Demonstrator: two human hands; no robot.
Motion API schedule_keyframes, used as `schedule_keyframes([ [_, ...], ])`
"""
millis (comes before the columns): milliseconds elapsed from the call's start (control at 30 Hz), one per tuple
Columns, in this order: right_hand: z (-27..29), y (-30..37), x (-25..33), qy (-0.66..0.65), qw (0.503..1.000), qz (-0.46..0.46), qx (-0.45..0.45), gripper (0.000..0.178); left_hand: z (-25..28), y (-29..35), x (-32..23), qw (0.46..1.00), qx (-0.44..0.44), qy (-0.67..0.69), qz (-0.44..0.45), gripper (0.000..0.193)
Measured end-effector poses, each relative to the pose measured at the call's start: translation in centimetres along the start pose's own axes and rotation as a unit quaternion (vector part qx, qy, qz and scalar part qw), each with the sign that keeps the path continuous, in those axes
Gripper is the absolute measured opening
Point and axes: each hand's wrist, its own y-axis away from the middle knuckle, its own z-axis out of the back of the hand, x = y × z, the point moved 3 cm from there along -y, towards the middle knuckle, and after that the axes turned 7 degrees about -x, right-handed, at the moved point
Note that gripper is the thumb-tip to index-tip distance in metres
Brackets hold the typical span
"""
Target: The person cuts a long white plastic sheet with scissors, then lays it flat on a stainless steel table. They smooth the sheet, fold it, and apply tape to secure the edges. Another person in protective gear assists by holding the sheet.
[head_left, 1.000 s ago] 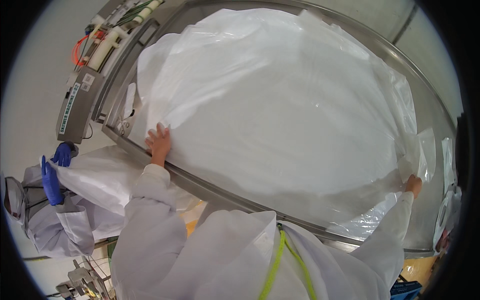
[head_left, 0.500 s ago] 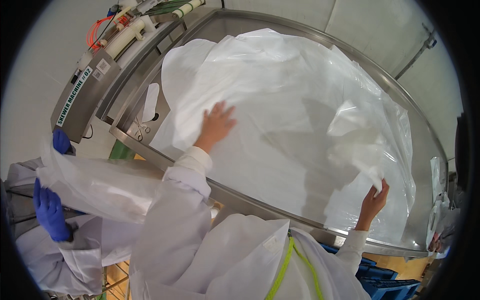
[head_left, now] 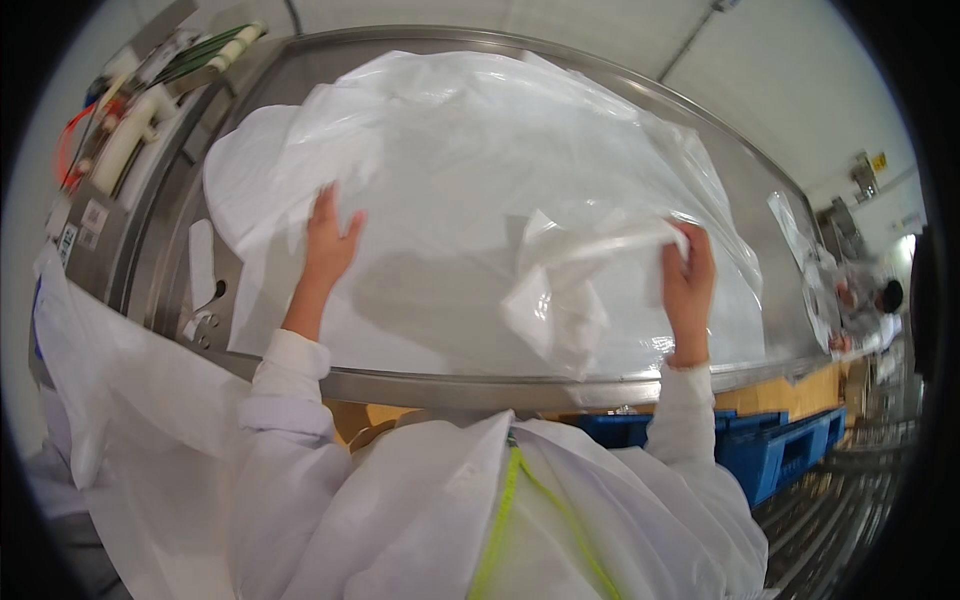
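Observation:
A pile of large white translucent plastic sheets [head_left: 440, 200] lies spread over a stainless steel table [head_left: 440, 388]. My left hand [head_left: 328, 245] rests on or just over the left part of the pile, its fingers apart and holding nothing. Toward the right, my right hand [head_left: 690, 285] pinches the edge of a crumpled plastic bag or sheet [head_left: 565, 290] between thumb and fingers. That loose piece bunches up above the pile, left of the hand. Whether it is a bag or a single sheet I cannot tell.
Scissors [head_left: 198, 325] and a white strip [head_left: 201, 262] lie at the table's left end. A machine [head_left: 130, 140] stands beyond. A co-worker's plastic sheet [head_left: 150, 400] hangs close by my left arm. Blue pallets [head_left: 780, 455] sit below right; another person [head_left: 885, 300] is far right.
My right hand has turned inward and moved up with the crumpled plastic, which now hangs to its left. The left hand has shifted left over the pile. My view has swung right.

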Motion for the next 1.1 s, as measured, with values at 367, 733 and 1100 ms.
schedule_keyframes([
  [367,7.4,-8.5,6.8,0.001,0.986,0.11,0.126,0.032,2.4,-4.9,-21.2,0.962,0.24,0.12,-0.046,0.028],
  [733,13.7,-14.8,-3.8,-0.079,0.981,-0.117,0.135,0.033,4.2,-12.7,-26.3,0.98,0.042,0.129,-0.145,0.022],
  [1100,-1.5,-3.0,-17.7,-0.237,0.823,-0.505,0.102,0.035,-9.7,0.5,-26.5,0.971,-0.013,-0.038,-0.237,0.056],
])
